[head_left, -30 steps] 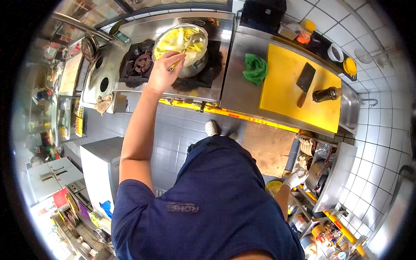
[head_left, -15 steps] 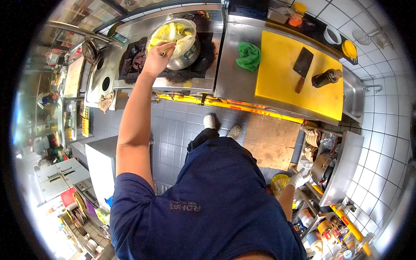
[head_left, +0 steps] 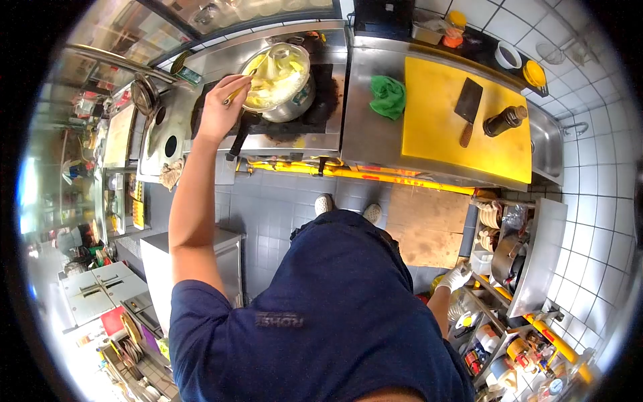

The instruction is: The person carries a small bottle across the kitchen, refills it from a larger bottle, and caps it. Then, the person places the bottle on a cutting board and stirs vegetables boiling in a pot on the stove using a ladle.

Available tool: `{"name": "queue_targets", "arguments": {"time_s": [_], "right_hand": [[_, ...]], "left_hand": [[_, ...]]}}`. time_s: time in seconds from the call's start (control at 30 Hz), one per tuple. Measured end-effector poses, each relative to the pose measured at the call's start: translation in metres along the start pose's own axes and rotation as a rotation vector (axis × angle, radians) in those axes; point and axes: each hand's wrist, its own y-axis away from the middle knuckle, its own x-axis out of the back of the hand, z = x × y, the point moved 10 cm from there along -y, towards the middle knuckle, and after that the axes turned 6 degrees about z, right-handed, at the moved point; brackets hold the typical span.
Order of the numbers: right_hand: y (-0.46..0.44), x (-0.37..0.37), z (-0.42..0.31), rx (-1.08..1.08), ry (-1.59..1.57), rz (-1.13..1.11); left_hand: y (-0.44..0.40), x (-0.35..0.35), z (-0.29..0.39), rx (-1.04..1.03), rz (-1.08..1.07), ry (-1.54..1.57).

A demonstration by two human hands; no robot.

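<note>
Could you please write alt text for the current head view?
Left hand holding a ladle in a metal pot of leafy vegetables on a stove; the gloved right hand is beside shelving. A cleaver lies on a yellow board.

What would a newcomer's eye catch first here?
Probably the flat yellow cutting board on the steel counter, with a dark, brown-handled cleaver lying on it. Next, the round silver metal pot on the stove, where the bare left hand holds a metal ladle.

A cleaver point(head_left: 469, 99) and bottle point(head_left: 504, 121) rest on the yellow board point(head_left: 432, 124).
</note>
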Motion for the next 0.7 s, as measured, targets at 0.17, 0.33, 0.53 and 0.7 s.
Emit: {"name": "queue_targets", "arguments": {"time_s": [0.17, 0.33, 0.53, 0.7], "right_hand": [[0.026, -0.031, 0.017, 0.039, 0.063, 0.009], [0.041, -0.047, 0.015, 0.007, 0.111, -0.031], [0.053, -0.031, -0.014, 0.087, 0.205, -0.079], [0.066, -0.014, -0.019, 0.059, 0.101, -0.058]], "left_hand": [[0.005, 0.049, 0.023, 0.034, -0.028, 0.074], [0.029, 0.021, 0.007, 0.055, -0.184, 0.112], [0.039, -0.016, -0.032, 0.078, -0.181, 0.143], [0.041, -0.04, -0.057, 0.127, -0.232, 0.152]]}}
